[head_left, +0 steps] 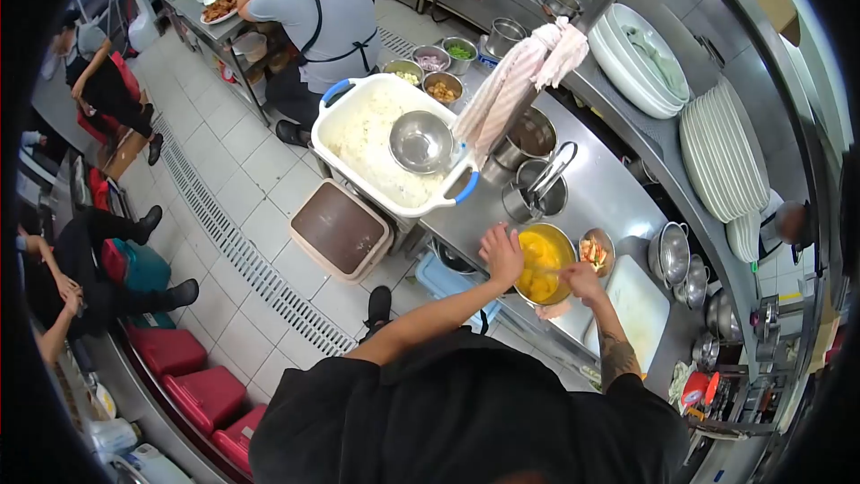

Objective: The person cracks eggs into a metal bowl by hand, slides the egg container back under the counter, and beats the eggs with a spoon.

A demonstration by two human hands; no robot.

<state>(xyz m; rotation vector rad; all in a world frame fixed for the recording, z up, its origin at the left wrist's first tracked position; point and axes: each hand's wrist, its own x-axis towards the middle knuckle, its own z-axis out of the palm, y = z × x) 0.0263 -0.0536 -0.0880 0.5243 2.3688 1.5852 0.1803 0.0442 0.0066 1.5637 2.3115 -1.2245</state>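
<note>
A metal bowl of yellow liquid stands at the steel counter's near edge. My left hand is at the bowl's left rim, its fingers closed on it. Over the right rim, my right hand is closed round a thin utensil that dips into the liquid; its tip is hard to make out. Right beside the bowl sits a small bowl of orange and white pieces. A white cutting board lies to the right of my right hand.
A white tub of rice with a metal bowl in it stands left of metal pots. Stacked white plates fill a shelf above the counter. A seated person is beyond the tub; others sit at the left.
</note>
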